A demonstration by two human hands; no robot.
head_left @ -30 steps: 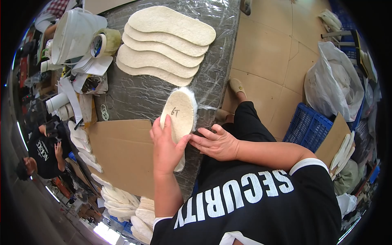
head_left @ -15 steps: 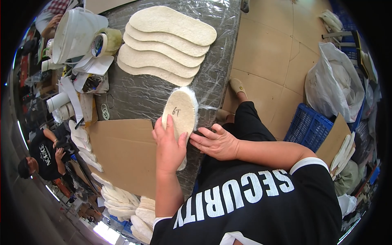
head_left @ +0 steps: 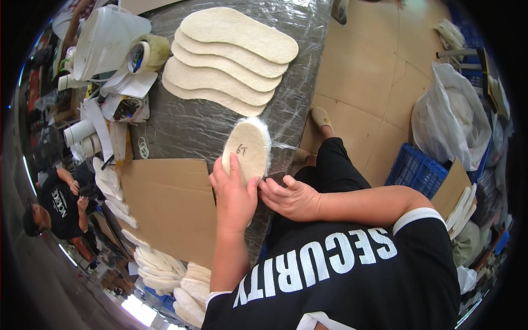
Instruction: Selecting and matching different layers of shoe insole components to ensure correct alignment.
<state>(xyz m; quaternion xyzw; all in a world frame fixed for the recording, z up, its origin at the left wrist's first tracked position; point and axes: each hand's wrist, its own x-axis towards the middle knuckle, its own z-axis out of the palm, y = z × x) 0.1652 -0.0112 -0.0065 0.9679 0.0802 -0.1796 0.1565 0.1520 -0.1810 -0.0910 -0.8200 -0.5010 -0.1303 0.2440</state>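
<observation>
A cream insole (head_left: 246, 144) with white fleece along its right edge and a dark handwritten mark lies on the plastic-covered table (head_left: 187, 129). My left hand (head_left: 234, 192) rests over its lower half, a finger on its face and the thumb at its right edge, holding it down. The lower end is mostly hidden under that hand. Beside the right edge, my right hand (head_left: 291, 199) has its fingers bent and apart, the tips close to the fleece; whether they touch it I cannot tell. Beyond, several cream insoles (head_left: 236, 34) lie overlapped.
Brown cardboard (head_left: 165, 203) covers the near left of the table, with insole piles (head_left: 159, 269) beside it. A white bucket (head_left: 104, 47) and tape rolls (head_left: 137, 58) stand far left. Blue crates (head_left: 415, 170) and a white sack (head_left: 454, 118) sit right. Another person (head_left: 63, 203) is at left.
The whole view has shifted slightly, moving table items a little to the right. My right hand's raised thumb has come down slightly. My left hand stays on the insole.
</observation>
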